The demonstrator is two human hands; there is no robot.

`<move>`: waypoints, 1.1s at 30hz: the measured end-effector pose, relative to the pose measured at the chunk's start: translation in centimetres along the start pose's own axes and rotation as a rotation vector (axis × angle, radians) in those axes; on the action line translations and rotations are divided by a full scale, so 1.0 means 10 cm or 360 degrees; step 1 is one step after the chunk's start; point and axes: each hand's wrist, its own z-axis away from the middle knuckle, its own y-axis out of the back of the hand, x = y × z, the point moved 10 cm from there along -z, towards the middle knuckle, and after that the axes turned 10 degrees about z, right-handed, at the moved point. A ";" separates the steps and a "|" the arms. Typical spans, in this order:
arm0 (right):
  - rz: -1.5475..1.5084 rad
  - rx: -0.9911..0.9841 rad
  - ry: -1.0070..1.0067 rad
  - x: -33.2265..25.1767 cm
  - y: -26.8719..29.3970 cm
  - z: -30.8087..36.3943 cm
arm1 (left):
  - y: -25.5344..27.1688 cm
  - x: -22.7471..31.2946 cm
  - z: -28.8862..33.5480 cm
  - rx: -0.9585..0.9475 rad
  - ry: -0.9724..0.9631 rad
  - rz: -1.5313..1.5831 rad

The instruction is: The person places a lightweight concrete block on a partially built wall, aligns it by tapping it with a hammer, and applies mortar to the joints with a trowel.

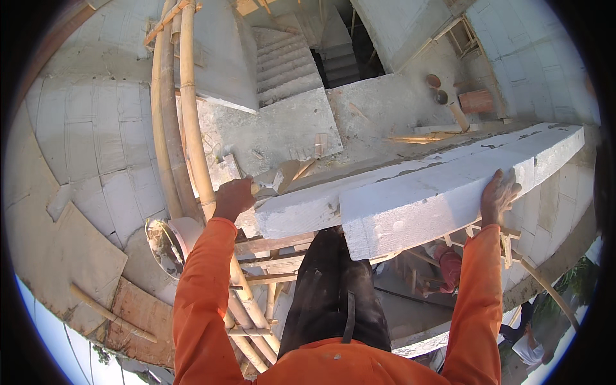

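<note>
My left hand [234, 197] is closed around the handle of a trowel [283, 176]; its blade points right, just past the end of the wall. My right hand [499, 197] lies against the near face of a white lightweight block [436, 196], fingers apart. That block sits along the near side of a wall top [301, 208] of similar white blocks, its left end jutting toward me. Farther right, another white block [558, 153] continues the row. Grey mortar shows in patches along the joint behind the blocks.
Tall bamboo poles [187, 96] stand at the left, beside a mortar-smeared bucket [168, 247]. Wooden scaffold rungs [276, 262] lie below me. Beyond the wall are concrete stairs [289, 61] and a dark stairwell opening [353, 54]. A person in red [449, 264] is lower down.
</note>
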 end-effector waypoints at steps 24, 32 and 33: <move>-0.0003 -0.0283 0.0137 -0.08 -0.10 0.05 | 0.14 3.48 -0.38 -0.0151 -0.0634 -0.0214; -0.0160 -0.0340 0.0347 -0.08 -0.13 0.12 | 0.41 5.60 -0.43 -0.0121 -0.0856 0.0029; -0.0192 -0.0343 0.0367 -0.07 -0.13 0.12 | 0.45 5.75 -0.42 -0.0096 -0.0898 0.0100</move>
